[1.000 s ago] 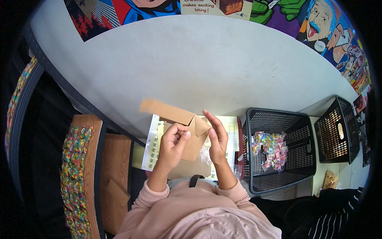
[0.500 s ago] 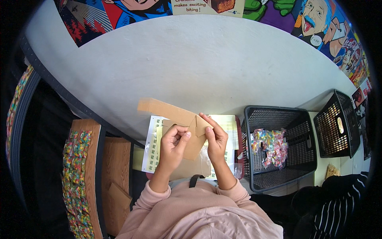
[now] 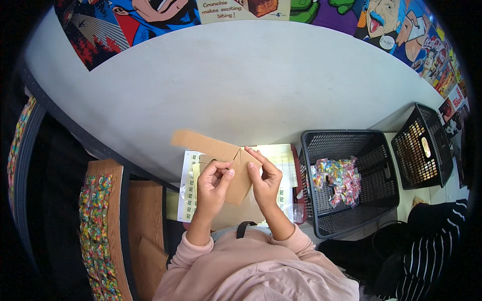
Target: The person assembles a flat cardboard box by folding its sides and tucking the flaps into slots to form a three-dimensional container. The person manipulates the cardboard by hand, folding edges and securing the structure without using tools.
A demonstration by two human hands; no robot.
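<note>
Between my hands, above the work surface, is a brown cardboard piece (image 3: 241, 180) with folded panels and a long flap reaching up to the left. My left hand (image 3: 213, 186) pinches its left side near the fold, thumb against fingertips. On the other side, my right hand (image 3: 265, 179) grips the right edge, thumb on the near face and fingers behind. Under the cardboard lie printed label sheets (image 3: 188, 188), white and pale yellow, partly covered by my hands and the cardboard.
To the right stands a black plastic basket (image 3: 314, 220) with wrapped sweets (image 3: 341, 180) inside. A second black basket (image 3: 419, 145) sits beyond it. Bagged colourful sweets (image 3: 95, 231) line a wooden shelf (image 3: 116, 200) at left. Dark striped clothing (image 3: 432, 251) shows at lower right.
A folded panel on the cardboard's right has shifted under my right thumb, and the gap at the fold looks different. Both hands keep hold. The whole view has shifted slightly.
</note>
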